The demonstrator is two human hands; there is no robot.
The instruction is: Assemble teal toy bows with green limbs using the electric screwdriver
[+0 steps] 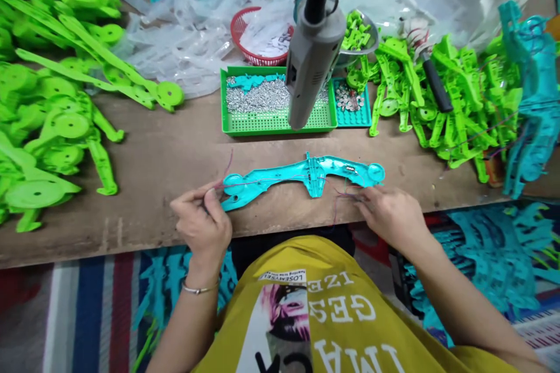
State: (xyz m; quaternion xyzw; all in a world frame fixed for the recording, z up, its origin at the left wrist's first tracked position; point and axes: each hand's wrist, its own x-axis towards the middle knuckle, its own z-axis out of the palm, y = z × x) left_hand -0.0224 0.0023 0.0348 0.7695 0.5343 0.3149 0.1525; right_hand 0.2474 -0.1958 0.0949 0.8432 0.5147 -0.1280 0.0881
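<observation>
A teal plastic bow-shaped part (301, 178) lies flat near the front edge of the wooden bench (175, 151). Thin red and purple wires (262, 182) run along it. My left hand (202, 222) sits at the part's left end, its fingers pinched on a wire there. At the right end, my right hand (389, 213) has its fingers closed on a bunch of wires (345, 195) hanging off the part.
A grey electric screwdriver (312, 61) hangs over a green tray of screws (275, 106). A small teal tray (352, 106) holds metal bits. Green plastic parts are piled left (48, 99) and right (441, 93), teal parts (531, 99) far right. A red basket (258, 35) and clear bags lie behind.
</observation>
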